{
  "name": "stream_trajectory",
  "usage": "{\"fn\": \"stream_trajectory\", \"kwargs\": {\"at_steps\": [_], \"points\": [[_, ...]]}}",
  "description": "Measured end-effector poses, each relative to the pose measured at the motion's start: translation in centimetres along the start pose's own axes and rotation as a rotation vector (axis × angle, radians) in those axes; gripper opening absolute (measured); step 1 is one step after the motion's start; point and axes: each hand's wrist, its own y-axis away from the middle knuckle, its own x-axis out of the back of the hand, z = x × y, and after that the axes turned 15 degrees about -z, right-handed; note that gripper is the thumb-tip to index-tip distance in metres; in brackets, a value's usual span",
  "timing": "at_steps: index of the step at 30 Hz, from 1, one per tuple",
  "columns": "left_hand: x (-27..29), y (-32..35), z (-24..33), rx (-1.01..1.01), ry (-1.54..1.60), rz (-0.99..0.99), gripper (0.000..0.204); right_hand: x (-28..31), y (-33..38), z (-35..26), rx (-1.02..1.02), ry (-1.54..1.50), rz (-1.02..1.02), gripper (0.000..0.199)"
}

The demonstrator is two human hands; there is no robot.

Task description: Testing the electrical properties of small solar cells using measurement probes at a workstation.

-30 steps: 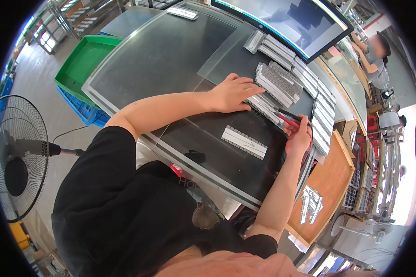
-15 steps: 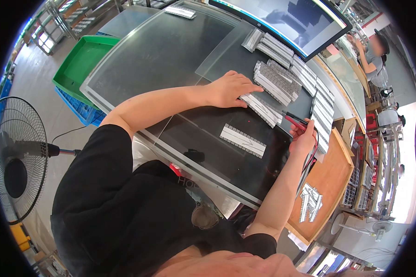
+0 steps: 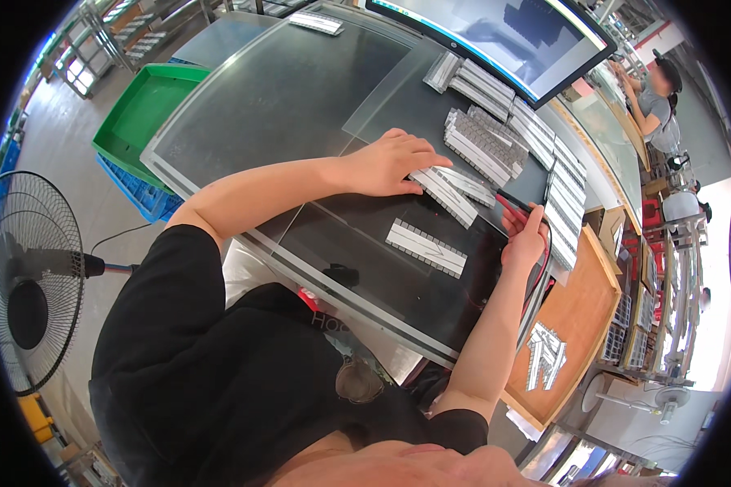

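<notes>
Your left hand (image 3: 390, 162) lay flat on the dark glass-topped table (image 3: 244, 105), fingers spread and pressing down on the near end of a grey ribbed strip (image 3: 443, 195); nothing was clenched in it, it simply pinned the strip in place. Your right hand (image 3: 526, 239) was closed around a red-handled tool (image 3: 513, 204), whose tip pointed in toward that same strip.

Compared with a second earlier, the right hand had moved up and inward, so the tool tip came close to the far end of the pinned strip, while the left hand had shifted slightly back along the strip. That read as the tool being brought to bear on the strip under your palm.

A second strip (image 3: 426, 247) lay loose just below, near your forearm. A stack of similar strips (image 3: 483, 142) sat beyond your fingers, below the monitor (image 3: 495, 32). A green tray (image 3: 142, 114) stood at the table's left edge.
</notes>
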Motion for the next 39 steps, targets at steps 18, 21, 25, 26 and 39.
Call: {"fn": "stream_trajectory", "kwargs": {"at_steps": [18,21,25,26,39], "points": [[-1.7,-0.6,0.1,0.090,-0.032,0.016,0.053,-1.7,1.6,-1.2,-0.078,0.062,-0.255,0.030],[-1.8,-0.6,0.0,0.090,-0.037,0.015,0.053,-1.6,1.5,-1.1,-0.074,0.051,-0.252,0.029],[-1.8,-0.5,0.0,0.088,-0.034,0.019,0.053,-1.6,1.4,-0.9,-0.063,0.047,-0.256,0.028],[-1.7,-0.5,0.0,0.092,-0.037,0.014,0.053,-1.7,1.4,-0.9,-0.062,0.047,-0.258,0.028],[-1.4,-0.4,0.2,0.084,-0.018,0.012,0.052,-1.7,1.6,-0.7,-0.066,0.050,-0.244,0.031]]}}
